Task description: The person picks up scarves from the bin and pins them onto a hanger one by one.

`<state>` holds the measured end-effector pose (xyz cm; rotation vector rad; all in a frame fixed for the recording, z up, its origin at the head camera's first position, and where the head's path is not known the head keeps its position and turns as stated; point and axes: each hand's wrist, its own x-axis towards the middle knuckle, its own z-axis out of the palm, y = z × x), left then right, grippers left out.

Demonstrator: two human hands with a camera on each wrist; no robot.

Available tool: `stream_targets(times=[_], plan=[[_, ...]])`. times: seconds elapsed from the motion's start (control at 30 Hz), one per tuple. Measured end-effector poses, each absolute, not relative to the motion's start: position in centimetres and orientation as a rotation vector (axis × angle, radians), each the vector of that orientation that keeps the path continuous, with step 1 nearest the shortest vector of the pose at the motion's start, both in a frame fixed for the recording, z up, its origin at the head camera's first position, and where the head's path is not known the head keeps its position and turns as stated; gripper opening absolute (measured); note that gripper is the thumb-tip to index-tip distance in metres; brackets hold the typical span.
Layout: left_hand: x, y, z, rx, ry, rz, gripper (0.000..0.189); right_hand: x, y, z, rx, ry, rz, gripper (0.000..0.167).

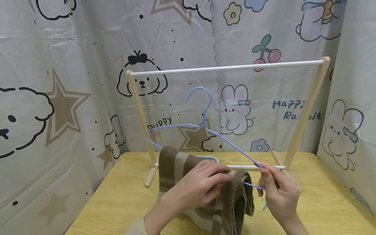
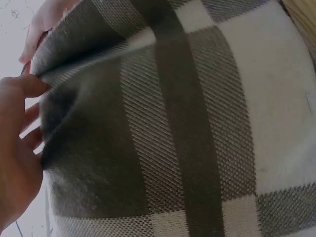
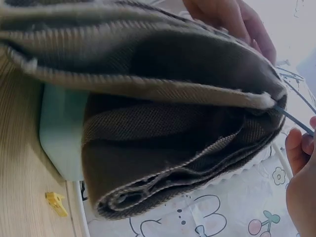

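Right wrist alone shows a yellow clip (image 3: 57, 203) well apart from your fingers (image 3: 295, 149): right hand (image 1: 280, 189) pinching hanger (image 1: 204, 117), left hand (image 1: 202, 182) gripping cloth (image 2: 158, 123).

Head feed reaches me evenly lit, fairly crisp. Left wrist: I get dim, low-contrast cloth (image 2: 173, 128), washed-out white above the left fingers (image 2: 34, 87). Right wrist: cloth folds (image 3: 163, 118) beside the right fingers (image 3: 295, 148) in deep shadow, glare above them.
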<state>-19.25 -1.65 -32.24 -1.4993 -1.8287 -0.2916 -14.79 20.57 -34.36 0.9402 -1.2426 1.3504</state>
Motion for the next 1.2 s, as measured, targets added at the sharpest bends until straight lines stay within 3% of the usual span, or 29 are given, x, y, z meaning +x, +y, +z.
stream_targets(times=[0.37, 0.77, 0.97, 1.2], plan=[[-19.2, -0.6, -32.2, -1.445, -1.819, 0.127, 0.062, -14.9, 20.2, -35.3, 0.897, -1.354, 1.284, 0.014], [-19.3, -1.1, -29.8, -1.540, -2.002, -0.234, 0.013, -14.6, 20.2, -35.0, 0.929, -1.376, 1.226, 0.016], [-19.6, -0.5, -29.0, -1.339, -2.133, -0.189, 0.016, -14.5, 19.9, -35.2, 0.889, -1.422, 1.088, 0.023], [-19.8, -1.9, -29.2, -1.302, -2.130, -0.191, 0.024, -14.3, 20.6, -34.8, 0.850, -1.353, 1.180, 0.019]])
